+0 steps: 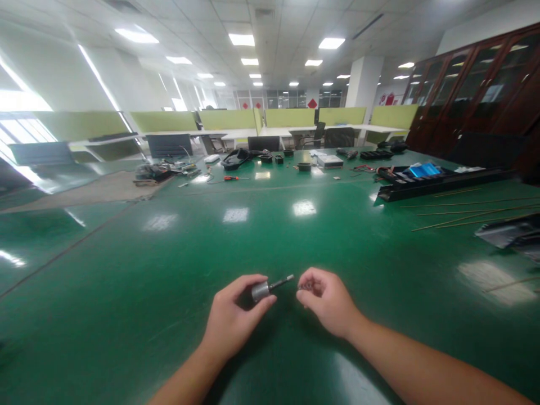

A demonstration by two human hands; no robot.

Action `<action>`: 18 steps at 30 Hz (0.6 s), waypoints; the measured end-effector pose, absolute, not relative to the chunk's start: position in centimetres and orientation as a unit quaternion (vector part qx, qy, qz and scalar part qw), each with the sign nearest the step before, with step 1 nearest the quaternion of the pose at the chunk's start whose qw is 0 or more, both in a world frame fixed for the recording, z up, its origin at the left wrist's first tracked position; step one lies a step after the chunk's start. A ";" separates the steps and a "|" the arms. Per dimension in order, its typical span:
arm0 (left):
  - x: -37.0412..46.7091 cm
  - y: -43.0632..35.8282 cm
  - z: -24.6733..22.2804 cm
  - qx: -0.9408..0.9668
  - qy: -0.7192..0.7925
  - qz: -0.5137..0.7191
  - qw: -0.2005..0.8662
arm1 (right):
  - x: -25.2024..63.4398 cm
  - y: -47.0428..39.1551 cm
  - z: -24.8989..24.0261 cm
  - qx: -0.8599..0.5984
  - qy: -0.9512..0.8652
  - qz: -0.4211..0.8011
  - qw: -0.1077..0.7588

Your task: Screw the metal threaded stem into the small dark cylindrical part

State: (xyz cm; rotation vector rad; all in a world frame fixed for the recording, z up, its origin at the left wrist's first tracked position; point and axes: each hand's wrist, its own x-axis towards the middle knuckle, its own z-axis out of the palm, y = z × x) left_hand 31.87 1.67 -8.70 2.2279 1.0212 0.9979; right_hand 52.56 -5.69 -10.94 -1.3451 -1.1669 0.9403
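Note:
My left hand (234,318) grips a small silver metal cylinder (260,291) between thumb and fingers. A thin dark shaft with a pale tip (283,282) sticks out of the cylinder toward the right. Just right of that tip, my right hand (329,301) has its fingers curled round a small metallic piece (307,287), partly hidden and blurred. The shaft and the right fingers are a little apart. Both hands are above the green tabletop (202,236).
An orange-handled screwdriver (232,178) lies farther back. Electronic parts (154,171) are at the back left, and a white box (329,161) is at the back. Long black rails (442,183) and thin brass-coloured rods (459,214) lie on the right.

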 end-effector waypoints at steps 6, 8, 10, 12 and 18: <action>32.1 2.3 -8.9 0.722 0.414 0.416 0.368 | 52.6 -5.4 -11.2 -0.566 -0.504 0.383 0.528; 32.2 2.5 -8.9 0.677 0.418 0.433 0.423 | 52.5 -5.3 -11.3 -0.562 -0.505 0.385 0.529; 32.2 2.6 -8.6 0.652 0.424 0.438 0.451 | 52.5 -5.4 -11.3 -0.558 -0.506 0.388 0.532; 32.0 2.5 -8.1 0.648 0.424 0.437 0.458 | 52.5 -5.4 -11.2 -0.556 -0.507 0.387 0.533; 26.7 1.6 -6.2 0.710 0.425 0.396 0.399 | 52.3 -5.5 -10.9 -0.559 -0.516 0.372 0.532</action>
